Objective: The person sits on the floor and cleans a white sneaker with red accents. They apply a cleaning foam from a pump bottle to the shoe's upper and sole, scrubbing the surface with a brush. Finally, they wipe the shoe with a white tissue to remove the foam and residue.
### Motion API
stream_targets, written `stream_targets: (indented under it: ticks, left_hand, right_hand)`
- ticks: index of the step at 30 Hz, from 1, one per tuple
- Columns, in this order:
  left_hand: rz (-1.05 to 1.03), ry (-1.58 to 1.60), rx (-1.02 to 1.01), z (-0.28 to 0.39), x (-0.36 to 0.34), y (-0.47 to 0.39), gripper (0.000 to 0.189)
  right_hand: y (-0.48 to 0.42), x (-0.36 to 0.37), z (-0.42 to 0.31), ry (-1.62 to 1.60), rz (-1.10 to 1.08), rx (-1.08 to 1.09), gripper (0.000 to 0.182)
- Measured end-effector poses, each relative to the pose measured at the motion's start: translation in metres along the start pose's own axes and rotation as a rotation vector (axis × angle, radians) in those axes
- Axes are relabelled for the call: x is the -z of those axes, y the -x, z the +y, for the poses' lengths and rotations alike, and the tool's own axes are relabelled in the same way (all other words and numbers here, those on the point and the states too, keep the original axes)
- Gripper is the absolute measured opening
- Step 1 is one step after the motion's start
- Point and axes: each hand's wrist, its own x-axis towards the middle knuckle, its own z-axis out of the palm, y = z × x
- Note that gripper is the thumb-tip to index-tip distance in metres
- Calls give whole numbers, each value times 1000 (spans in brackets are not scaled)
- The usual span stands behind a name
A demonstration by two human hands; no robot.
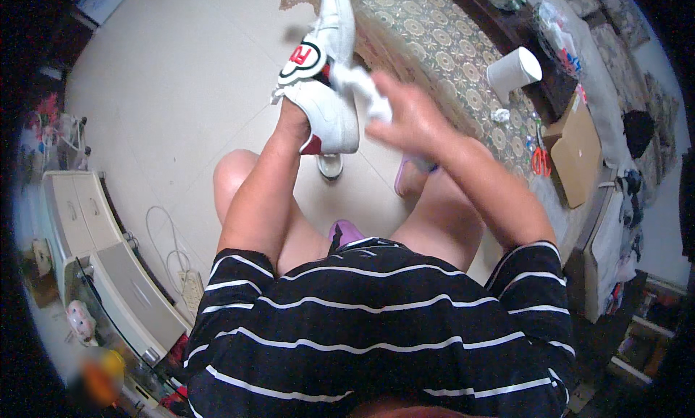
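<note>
A white sneaker (339, 32) with a red heel patch and a padded badge on its tongue is held up off the floor, toe pointing away from me. My left hand (295, 119) supports it at the ankle opening; most of the fingers are hidden by the shoe. Blurred, my right hand (410, 114) grips a crumpled white tissue or cloth (372, 92), whose far end meets the sneaker's side near the sole. Below the heel, part of another white shoe (330, 167) shows on the floor.
To the right, a patterned tablecloth (434, 43) bears a white paper roll (513, 70), a crumpled white scrap (500, 115), orange-handled scissors (540, 160) and a cardboard box (575, 152). A power strip (191, 290) lies by the cabinet (81, 211) at left. Purple slippers (347, 232) are near my legs.
</note>
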Motion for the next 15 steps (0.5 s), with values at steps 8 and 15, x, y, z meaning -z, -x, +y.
stream_targets:
  ticks: [8,15]
  left_hand:
    - [58,253,126,10,-12,-5,39]
    - [202,258,98,-22,6,-12,37]
  right_hand:
    - [-12,22,-7,-142,58,-64,51]
    - [18,-3,-5,-32,-282,-80,49]
